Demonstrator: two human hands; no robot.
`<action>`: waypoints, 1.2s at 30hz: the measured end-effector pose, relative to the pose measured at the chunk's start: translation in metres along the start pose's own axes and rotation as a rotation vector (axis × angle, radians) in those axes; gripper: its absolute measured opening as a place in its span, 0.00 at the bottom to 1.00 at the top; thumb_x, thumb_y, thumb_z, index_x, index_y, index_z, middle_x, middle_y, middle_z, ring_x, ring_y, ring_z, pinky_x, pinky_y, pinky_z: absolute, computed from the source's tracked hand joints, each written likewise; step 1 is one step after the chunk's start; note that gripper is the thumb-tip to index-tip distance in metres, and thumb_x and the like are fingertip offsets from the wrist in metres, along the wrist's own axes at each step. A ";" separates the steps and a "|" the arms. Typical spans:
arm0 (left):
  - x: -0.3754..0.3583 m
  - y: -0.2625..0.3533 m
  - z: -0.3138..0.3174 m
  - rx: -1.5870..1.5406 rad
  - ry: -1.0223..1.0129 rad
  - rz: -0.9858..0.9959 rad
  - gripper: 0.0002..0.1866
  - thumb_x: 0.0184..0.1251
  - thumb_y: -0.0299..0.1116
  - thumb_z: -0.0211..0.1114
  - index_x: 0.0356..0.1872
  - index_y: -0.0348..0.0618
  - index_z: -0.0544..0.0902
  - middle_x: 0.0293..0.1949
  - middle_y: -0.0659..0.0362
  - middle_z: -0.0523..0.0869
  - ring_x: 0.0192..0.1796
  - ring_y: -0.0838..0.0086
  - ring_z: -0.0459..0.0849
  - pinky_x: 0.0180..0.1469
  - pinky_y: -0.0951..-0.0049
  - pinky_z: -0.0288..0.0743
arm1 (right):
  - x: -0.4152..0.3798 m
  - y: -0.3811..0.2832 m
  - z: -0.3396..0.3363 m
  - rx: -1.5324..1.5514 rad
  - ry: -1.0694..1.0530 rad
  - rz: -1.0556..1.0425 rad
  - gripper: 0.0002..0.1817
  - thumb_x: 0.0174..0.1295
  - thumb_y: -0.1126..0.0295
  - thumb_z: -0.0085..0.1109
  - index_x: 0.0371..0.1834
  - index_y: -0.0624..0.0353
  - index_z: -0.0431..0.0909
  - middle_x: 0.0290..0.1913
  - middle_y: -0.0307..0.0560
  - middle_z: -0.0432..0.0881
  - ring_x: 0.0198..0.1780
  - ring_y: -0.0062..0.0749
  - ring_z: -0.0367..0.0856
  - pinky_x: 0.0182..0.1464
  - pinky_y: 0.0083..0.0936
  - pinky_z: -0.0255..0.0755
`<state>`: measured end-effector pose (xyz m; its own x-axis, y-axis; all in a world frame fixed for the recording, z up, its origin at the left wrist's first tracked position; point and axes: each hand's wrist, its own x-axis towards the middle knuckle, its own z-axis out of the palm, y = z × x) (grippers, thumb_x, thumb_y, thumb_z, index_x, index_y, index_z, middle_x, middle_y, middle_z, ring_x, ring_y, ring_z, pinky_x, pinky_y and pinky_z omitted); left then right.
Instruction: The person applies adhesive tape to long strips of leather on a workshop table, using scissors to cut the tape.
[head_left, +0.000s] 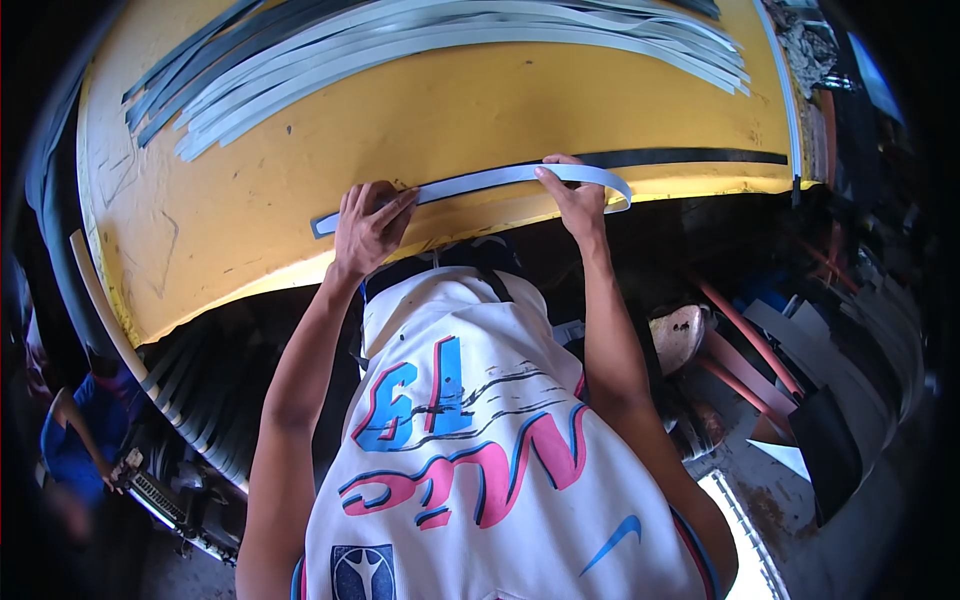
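Note:
A long black strip (690, 156) lies along the near edge of the yellow table. On top of its left part lies a light grey strip (480, 182), whose right end curls back in a loop. My left hand (374, 222) presses on the strips near their left end, its fingers bent and close together. Further right, my right hand (577, 196) pinches the light grey strip between thumb and fingers, just left of the loop.
Bundles of light grey strips (450, 32) and dark strips (190, 85) lie at the table's (400, 120) far side. Below the table's left edge, a person in blue (85, 450) is by a metal object. Red bars (745, 330) and dark sheets stand at right.

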<state>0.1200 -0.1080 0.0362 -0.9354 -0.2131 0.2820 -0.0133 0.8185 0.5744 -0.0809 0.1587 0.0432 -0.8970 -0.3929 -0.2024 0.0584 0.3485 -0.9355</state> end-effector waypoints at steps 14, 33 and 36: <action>-0.002 0.001 -0.002 0.034 -0.059 0.009 0.22 0.59 0.29 0.73 0.55 0.61 0.89 0.44 0.58 0.80 0.49 0.62 0.79 0.51 0.60 0.73 | 0.001 0.001 0.000 -0.052 -0.016 -0.006 0.14 0.62 0.71 0.74 0.46 0.66 0.84 0.41 0.42 0.86 0.43 0.21 0.82 0.48 0.21 0.75; 0.010 0.038 0.027 0.062 -0.400 0.134 0.33 0.78 0.48 0.56 0.78 0.45 0.65 0.81 0.59 0.62 0.82 0.65 0.57 0.81 0.53 0.50 | 0.000 0.005 0.012 -0.102 0.064 -0.037 0.18 0.60 0.70 0.75 0.52 0.64 0.84 0.38 0.40 0.86 0.41 0.23 0.81 0.48 0.24 0.75; 0.024 0.058 0.058 0.113 -0.461 0.152 0.38 0.80 0.56 0.47 0.81 0.44 0.57 0.83 0.59 0.54 0.85 0.65 0.49 0.83 0.54 0.42 | 0.001 0.002 0.012 -0.104 0.044 -0.015 0.20 0.60 0.71 0.75 0.54 0.63 0.83 0.39 0.40 0.86 0.42 0.22 0.82 0.49 0.24 0.76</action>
<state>0.0760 -0.0345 0.0316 -0.9882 0.1505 -0.0274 0.1213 0.8802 0.4588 -0.0765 0.1490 0.0380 -0.9161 -0.3615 -0.1735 0.0013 0.4300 -0.9028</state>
